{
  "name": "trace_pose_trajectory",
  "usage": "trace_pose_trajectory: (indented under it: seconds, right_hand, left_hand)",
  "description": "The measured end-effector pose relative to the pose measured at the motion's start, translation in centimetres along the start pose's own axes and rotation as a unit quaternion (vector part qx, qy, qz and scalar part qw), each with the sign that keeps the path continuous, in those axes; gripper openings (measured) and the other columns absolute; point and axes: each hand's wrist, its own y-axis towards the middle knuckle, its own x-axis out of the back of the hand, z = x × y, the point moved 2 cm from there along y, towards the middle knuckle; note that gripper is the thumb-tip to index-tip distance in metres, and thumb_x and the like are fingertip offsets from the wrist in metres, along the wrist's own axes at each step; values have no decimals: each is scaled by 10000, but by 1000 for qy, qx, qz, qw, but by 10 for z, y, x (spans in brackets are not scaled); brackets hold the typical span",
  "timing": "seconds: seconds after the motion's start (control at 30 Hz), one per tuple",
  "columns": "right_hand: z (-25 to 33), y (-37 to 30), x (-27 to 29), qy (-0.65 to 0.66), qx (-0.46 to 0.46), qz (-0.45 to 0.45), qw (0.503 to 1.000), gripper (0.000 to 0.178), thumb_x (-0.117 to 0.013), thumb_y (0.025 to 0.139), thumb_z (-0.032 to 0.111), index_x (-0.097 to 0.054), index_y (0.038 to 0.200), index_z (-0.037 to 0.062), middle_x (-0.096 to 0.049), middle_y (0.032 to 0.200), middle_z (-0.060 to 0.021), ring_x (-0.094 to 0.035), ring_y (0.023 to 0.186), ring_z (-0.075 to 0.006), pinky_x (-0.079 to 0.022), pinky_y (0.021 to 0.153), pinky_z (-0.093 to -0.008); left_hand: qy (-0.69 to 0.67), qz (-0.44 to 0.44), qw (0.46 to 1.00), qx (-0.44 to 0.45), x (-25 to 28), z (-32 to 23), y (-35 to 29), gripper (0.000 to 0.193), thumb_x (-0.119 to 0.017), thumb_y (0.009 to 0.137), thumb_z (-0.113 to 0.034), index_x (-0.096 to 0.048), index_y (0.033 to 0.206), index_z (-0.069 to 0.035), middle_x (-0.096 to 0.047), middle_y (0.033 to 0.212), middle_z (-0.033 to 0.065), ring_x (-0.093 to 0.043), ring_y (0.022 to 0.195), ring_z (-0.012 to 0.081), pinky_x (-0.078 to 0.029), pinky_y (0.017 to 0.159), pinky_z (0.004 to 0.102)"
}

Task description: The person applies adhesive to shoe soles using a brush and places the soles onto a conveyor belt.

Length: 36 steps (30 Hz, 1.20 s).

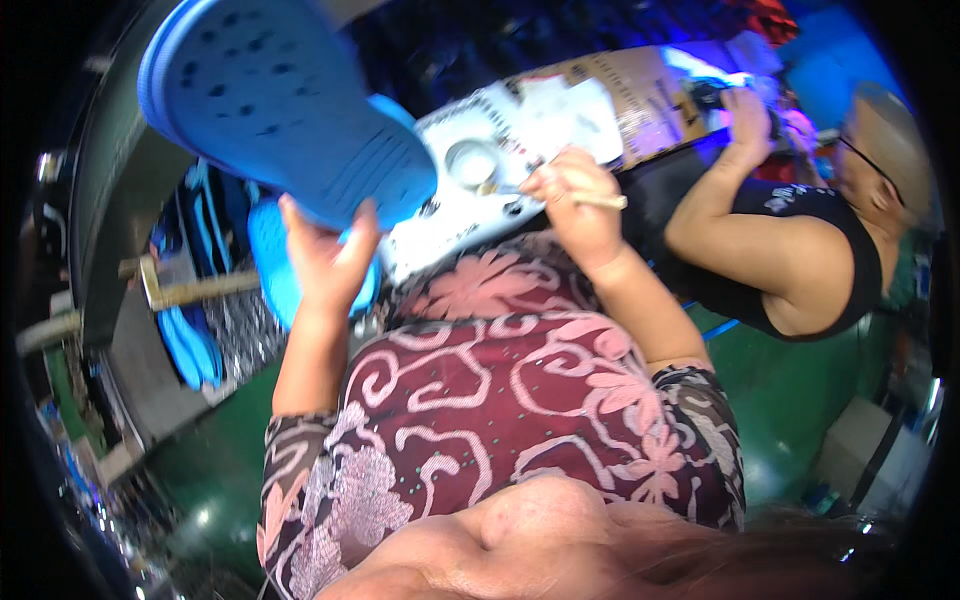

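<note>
My left hand (332, 258) grips a large blue foam clog (270, 110) at its near end and holds it up at the upper left. Dark holes dot the clog's far part, and grooves run across the part near my fingers. In my right hand (575, 200) is a thin brush (600, 201) with a pale handle, my fingers closed round it. Its tip points left, at the rim of a small round cup (473, 163) with whitish contents; whether it touches is blurred. The cup stands on a white printed sheet (450, 225).
More blue footwear (188, 350) lies at the left, by a wooden bar (205, 290) and clear plastic wrap. White papers (575, 110) and brown cardboard (650, 95) cover the work surface. A person (790, 235) in a black sleeveless top works at the right under purple-blue light.
</note>
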Motion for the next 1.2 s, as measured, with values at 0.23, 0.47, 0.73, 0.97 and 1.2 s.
trace_pose_trajectory:
  seconds: [0.23,0.47,0.73,0.97,1.2]
  right_hand:
    - [5,-22,10,-26,-83,-36,996,236,-516,847,82,-603,635,24,-550,594,-80,-525,591,-231,-401,580,-326]
    - [0,-32,13,33,-158,-93,982,299,-478,900,141,-593,679,-25,-573,623,-91,-535,570,-163,-418,560,-278]
    - [-9,-42,5,118,-256,-136,950,320,-490,910,193,-607,711,-27,-574,629,-63,-529,576,-116,-418,551,-251]
    - [-14,-41,-3,164,-262,-118,944,290,-494,906,171,-625,730,-18,-597,627,-56,-546,567,-101,-433,543,-237]
    - [-18,-39,-30,262,-300,-43,916,282,-468,921,174,-619,768,-8,-579,658,-44,-526,611,-98,-425,573,-229]
  left_hand:
    - [-149,349,907,185,-10,-58,27,668,-663,717,-187,-322,1244,43,-566,945,147,-582,593,131,-469,457,215]
    - [-389,465,776,172,-186,-119,201,321,-615,827,-194,-492,1052,-1,-597,834,108,-613,679,128,-525,551,239]
    - [-454,330,825,63,-232,-141,206,537,-574,871,-251,-366,1260,56,-605,972,160,-609,907,239,-491,839,314]
    - [-58,242,959,138,-35,23,119,415,-583,863,-205,-476,1213,-10,-596,857,83,-547,708,113,-466,664,229]
    - [475,-8,878,65,185,118,-25,456,-620,742,-80,-511,1180,-17,-598,978,158,-595,822,236,-476,727,333]
